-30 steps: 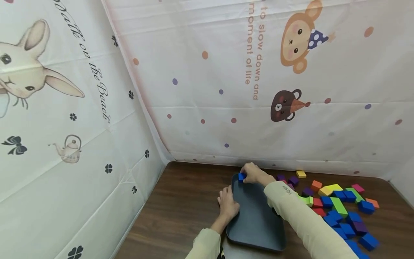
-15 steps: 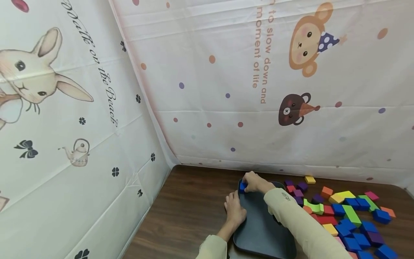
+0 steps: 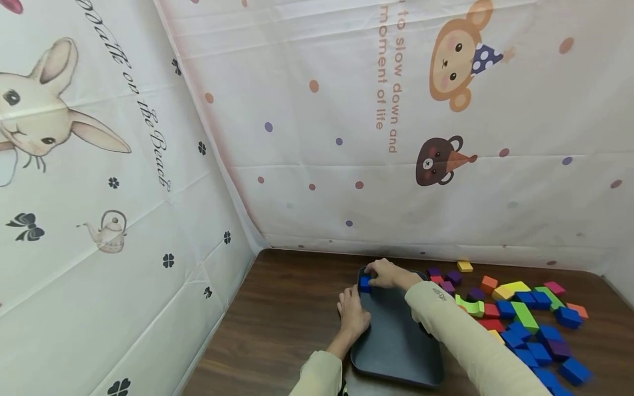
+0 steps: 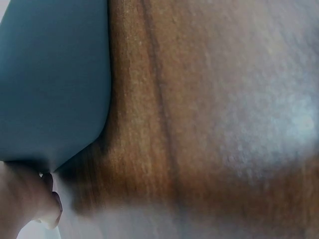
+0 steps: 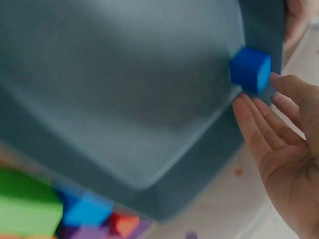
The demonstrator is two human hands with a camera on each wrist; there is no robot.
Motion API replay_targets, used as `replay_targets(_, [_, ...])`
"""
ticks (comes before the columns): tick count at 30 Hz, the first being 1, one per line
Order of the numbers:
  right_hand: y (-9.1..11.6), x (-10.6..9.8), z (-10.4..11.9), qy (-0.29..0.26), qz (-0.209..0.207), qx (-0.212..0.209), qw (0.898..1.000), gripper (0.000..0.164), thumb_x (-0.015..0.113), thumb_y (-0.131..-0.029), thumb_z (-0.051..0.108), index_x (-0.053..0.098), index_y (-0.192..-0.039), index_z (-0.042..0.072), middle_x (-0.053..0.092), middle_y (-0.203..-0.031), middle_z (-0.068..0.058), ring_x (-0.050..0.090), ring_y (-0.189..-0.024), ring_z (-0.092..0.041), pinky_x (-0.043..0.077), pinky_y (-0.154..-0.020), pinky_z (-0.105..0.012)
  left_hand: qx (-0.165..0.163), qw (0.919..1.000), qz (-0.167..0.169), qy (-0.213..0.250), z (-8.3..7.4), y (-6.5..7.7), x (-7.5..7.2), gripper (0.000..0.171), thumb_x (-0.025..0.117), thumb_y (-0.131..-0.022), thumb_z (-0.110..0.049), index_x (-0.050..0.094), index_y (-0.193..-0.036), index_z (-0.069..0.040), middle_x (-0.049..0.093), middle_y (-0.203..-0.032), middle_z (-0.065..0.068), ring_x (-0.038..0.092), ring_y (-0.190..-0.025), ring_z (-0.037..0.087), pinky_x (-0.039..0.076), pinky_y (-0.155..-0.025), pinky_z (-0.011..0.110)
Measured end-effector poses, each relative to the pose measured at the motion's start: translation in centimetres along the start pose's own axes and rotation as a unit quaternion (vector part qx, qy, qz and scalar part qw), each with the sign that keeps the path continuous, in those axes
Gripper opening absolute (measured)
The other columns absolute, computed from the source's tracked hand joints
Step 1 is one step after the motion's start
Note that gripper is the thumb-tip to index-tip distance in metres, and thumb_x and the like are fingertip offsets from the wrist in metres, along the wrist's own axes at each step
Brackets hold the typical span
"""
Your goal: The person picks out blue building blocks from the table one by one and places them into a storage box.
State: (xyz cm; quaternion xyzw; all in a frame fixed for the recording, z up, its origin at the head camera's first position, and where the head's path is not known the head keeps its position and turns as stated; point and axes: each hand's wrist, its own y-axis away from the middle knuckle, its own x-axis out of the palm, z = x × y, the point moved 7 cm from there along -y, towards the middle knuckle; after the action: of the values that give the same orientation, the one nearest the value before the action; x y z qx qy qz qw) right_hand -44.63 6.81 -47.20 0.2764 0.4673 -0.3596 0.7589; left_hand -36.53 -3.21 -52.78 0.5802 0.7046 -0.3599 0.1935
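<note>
A dark grey rectangular tray (image 3: 396, 341) lies on the wooden table. One blue cube (image 3: 364, 284) sits inside it by the left wall, close to the far left corner. My right hand (image 3: 388, 274) reaches over the tray, its fingers fairly straight. In the right wrist view, the thumb tip is right at one face of the blue cube (image 5: 249, 69) and the other fingertips lie just beside its bottom edge. My left hand (image 3: 354, 313) holds the tray's left side, thumb over the rim and fingers along the outside. The left wrist view shows only part of that hand (image 4: 30, 199) beside the tray.
Many coloured blocks lie scattered right of the tray, among them a green arch block (image 3: 469, 307), a long green block (image 3: 525, 317) and a yellow block (image 3: 464, 266). White printed cloth (image 3: 317, 209) hangs behind the table and along its left side.
The blue cube has shifted from the far left corner to the left wall, slightly nearer. My right fingers have loosened from around it. My left hand stays at the tray's side.
</note>
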Motion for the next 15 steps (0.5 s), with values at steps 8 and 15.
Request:
replay_targets(8, [3.8,-6.6,-2.3,0.03,-0.026,-0.017,0.999,0.022,0.062,-0.097,0.008,0.072,-0.113,-0.005,0.073,-0.109,-0.021,0.07,-0.1,-0.035,0.057,-0.087,-0.047,-0.006,0.9997,0.022,-0.013,0.0,-1.2,-1.0,0.067,0.058,-0.073,0.012,0.051,-0.14,0.006,0.055,-0.131,0.022,0.042,-0.107,0.033,0.034,-0.091,0.047])
replay_targets(15, [8.1,-7.7,-5.9,0.032,-0.021,0.02,0.999,0.015,0.063,-0.094,0.003,0.074,-0.101,-0.005,0.073,-0.092,-0.013,0.066,-0.08,-0.021,0.057,-0.075,-0.04,0.001,0.9999,0.014,-0.006,0.3,-1.1,-0.6,0.066,0.057,-0.073,0.011,0.052,-0.138,0.006,0.054,-0.129,0.023,0.041,-0.107,0.034,0.033,-0.091,0.049])
